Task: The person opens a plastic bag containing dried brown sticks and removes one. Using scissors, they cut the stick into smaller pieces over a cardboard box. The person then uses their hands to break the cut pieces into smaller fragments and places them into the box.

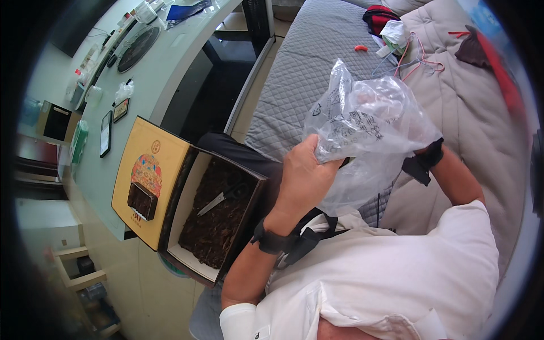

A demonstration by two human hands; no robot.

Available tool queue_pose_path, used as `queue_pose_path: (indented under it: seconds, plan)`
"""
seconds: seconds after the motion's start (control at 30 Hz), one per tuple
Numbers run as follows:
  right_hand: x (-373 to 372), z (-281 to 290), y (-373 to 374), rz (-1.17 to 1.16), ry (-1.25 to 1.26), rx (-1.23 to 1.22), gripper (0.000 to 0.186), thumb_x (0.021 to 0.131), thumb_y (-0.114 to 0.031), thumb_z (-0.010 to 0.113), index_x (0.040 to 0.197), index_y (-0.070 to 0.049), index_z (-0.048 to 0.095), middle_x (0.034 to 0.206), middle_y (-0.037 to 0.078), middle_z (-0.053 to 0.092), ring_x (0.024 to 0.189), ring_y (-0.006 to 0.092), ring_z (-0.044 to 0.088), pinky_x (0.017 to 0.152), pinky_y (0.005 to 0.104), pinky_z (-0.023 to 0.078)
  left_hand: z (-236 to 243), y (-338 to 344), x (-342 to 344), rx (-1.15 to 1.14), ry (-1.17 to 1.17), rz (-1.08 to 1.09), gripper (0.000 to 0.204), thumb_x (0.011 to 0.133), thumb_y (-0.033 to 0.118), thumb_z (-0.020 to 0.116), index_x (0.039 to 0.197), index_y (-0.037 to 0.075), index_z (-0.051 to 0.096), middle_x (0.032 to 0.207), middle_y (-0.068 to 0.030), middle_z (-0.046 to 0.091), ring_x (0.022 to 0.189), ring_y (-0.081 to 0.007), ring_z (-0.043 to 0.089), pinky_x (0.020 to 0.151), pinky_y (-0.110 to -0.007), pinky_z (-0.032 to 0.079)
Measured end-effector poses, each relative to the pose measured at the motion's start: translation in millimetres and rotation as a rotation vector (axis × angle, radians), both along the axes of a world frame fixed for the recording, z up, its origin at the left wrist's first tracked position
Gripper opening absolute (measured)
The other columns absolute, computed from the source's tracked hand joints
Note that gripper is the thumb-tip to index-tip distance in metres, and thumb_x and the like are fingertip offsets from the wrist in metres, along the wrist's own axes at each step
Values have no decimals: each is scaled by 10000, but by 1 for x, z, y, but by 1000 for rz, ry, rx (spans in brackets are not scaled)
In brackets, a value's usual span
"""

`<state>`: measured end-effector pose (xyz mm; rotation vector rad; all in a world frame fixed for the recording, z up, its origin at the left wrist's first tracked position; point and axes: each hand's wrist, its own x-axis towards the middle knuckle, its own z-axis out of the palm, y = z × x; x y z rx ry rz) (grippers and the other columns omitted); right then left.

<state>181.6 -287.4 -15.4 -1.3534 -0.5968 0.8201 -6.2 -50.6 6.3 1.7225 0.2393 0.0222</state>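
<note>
My left hand (303, 175) has its fingers wrapped on the lower left of a crumpled clear plastic bag (354, 124) with dark print. My right hand (416, 136) is behind or inside the bag's right side, its fingers blurred by the plastic. To the left of my left hand lies an open box (207, 266) holding dark, crumbly dried leaf-like material (201, 238), with black-handled scissors (215, 201) resting on it. The box's yellow lid (170, 164) bears a colourful design and carries a small dark brown rectangular block (141, 201).
A glass-topped table (170, 71) at upper left holds a phone (106, 135), small containers and a dark round tray (139, 50). A grey quilted sofa (294, 51) runs behind my hands, with a red-and-black bag (378, 17), cords and a small orange object (360, 49).
</note>
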Motion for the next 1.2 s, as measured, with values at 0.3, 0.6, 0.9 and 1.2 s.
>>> queue_pose_path:
  seconds: [0.3,0.6,0.9,1.2]
  plan:
    - [18,3,47,314,-322,70,576,1039,-252,587,1533,-13,413,1541,137,488,1383,237,512,1164,376,431,-4,16,-16,-229,33,61,281,1018,236,640,1090,-33,683,770,-7,640,692,-85,535,651,-276,481]
    - [-50,7,92,1293,-711,-601,357,868,-46,604,1212,32,657,945,270,689,912,420,640,830,468,495,13,46,-34,-411,23,364,315,1023,280,641,1231,44,642,953,-22,652,788,-74,578,642,-224,498]
    - [-48,-19,105,855,-841,-220,363,824,6,575,1174,55,659,987,241,694,965,405,658,872,451,519,25,45,-39,-223,-71,295,282,1011,234,646,1193,19,628,857,-17,624,710,-73,535,614,-239,438]
    - [-30,-38,84,802,-1383,-783,469,862,-77,617,1331,-68,604,1277,171,631,1172,364,604,1029,435,489,30,46,-41,-213,-30,263,315,916,79,733,1174,-39,597,1093,-104,730,1008,-112,644,897,-289,522]
